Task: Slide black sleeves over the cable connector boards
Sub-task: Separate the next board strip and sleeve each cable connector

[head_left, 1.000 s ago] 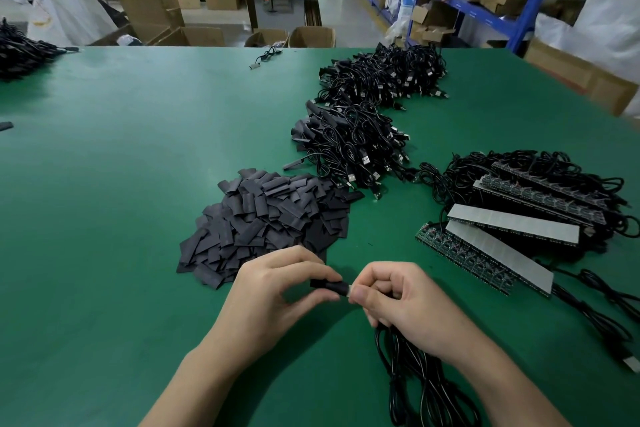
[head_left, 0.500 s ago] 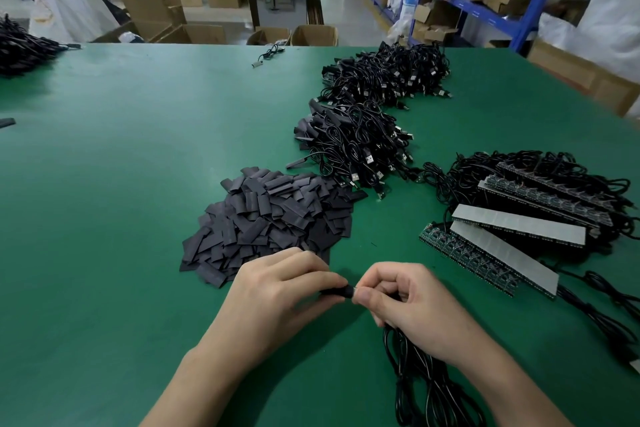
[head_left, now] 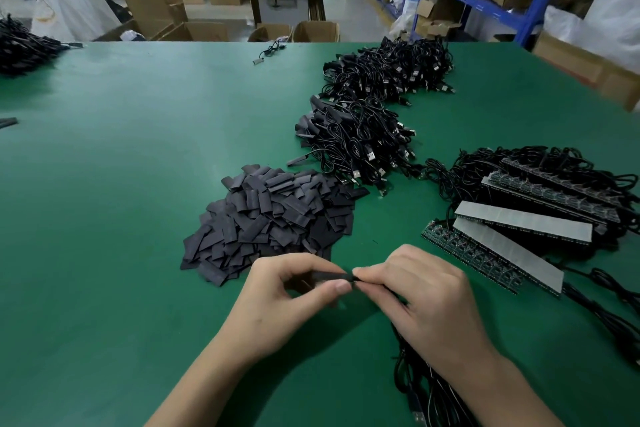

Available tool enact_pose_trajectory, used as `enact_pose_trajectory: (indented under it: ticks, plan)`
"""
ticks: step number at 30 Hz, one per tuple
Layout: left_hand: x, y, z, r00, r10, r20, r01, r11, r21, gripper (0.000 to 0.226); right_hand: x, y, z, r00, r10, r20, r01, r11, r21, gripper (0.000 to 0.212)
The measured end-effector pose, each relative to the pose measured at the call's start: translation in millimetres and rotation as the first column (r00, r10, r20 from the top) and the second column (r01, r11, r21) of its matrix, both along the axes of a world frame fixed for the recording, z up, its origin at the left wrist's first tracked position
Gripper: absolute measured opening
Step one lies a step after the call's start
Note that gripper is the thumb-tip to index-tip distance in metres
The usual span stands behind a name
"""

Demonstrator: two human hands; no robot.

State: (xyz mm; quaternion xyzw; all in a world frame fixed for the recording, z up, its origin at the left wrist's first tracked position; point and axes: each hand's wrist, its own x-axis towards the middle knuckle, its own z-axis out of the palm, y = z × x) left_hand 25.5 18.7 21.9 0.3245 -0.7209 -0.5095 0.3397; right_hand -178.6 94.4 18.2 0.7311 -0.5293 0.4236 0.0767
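Left hand (head_left: 287, 298): our thumb and forefinger pinch the black sleeve (head_left: 330, 276).
Right hand (head_left: 427, 302): our curled fingers pinch the cable (head_left: 403, 369) at the sleeve's end.

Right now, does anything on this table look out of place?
One lone cable lies by the far edge, apart from the cable heaps, and a stray black strip sits at the left edge, away from the sleeve pile.
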Motion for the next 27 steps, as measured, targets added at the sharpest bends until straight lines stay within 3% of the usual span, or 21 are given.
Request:
enact_pose_trajectory:
  ticks: [5,10,16,23,27]
  plan:
    - [-0.6,2.2,0.8,0.999,-0.026,-0.026,0.027,0.999,0.020,0.017,-0.5,-0.2,0.2,1.000,0.007,-0.013,-0.007,1.000,-0.015,0.012]
    - [-0.2,1.5,-0.8,1.000,-0.009,0.021,0.013,0.979,-0.204,0.009,-1.2,0.2,0.7,1.000,0.014,-0.006,-0.014,1.000,-0.025,0.011]
    - [-0.9,1.8,-1.6,0.999,0.049,-0.010,-0.049,0.925,-0.378,0.015,0.1,0.5,2.2,0.999,0.009,0.044,-0.008,1.000,-0.026,0.016]
    - [-1.2,1.6,-4.3,0.999,0.049,0.015,-0.037,0.896,-0.442,0.017,0.3,1.0,-1.5,1.000,-0.012,-0.002,0.012,0.999,-0.037,0.016]
    - [-5.1,3.1,-5.8,0.994,0.105,0.009,-0.089,0.886,-0.454,0.020,2.9,0.6,-1.7,0.998,-0.020,0.061,0.019,1.000,0.017,0.018]
